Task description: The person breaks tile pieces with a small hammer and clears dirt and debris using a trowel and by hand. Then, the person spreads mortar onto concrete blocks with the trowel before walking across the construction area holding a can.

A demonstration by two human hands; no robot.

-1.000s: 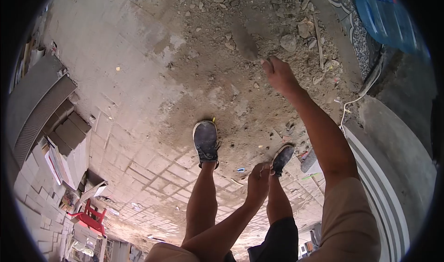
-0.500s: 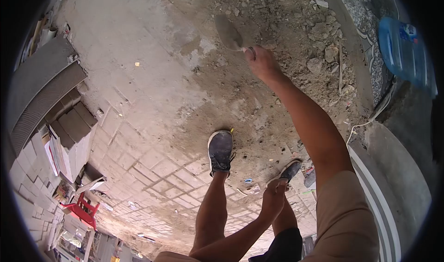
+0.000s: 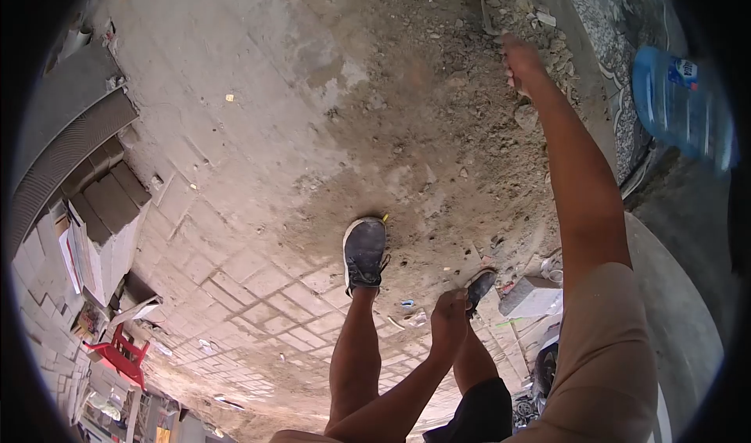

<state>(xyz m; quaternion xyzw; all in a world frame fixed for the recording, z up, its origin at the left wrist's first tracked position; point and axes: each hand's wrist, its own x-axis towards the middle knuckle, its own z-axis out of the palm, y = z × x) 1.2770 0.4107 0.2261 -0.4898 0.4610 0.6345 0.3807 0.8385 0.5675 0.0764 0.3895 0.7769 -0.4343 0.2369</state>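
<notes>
My right hand [image 3: 522, 66] is wrapped round the handle of a trowel [image 3: 487, 9], whose blade stands edge-on over the rubble [image 3: 446, 44] at the upper right. Loose soil and broken stones lie round the blade. Near my shoe [image 3: 480, 285], my left hand [image 3: 450, 306] hangs low with its fingers curled together. Whether it holds anything is hidden. My other shoe [image 3: 364, 249] rests on the dusty ground.
A blue plastic bottle [image 3: 679, 103] lies at the right beside a pebbled strip. Stacked tiles [image 3: 109, 200] and a red chair [image 3: 121, 355] are at the left. A grey block [image 3: 532, 297] sits beside my right arm.
My right hand has moved up and to the right with the trowel, and the blade has turned from flat to edge-on. My left hand stays low, fingers still curled.
</notes>
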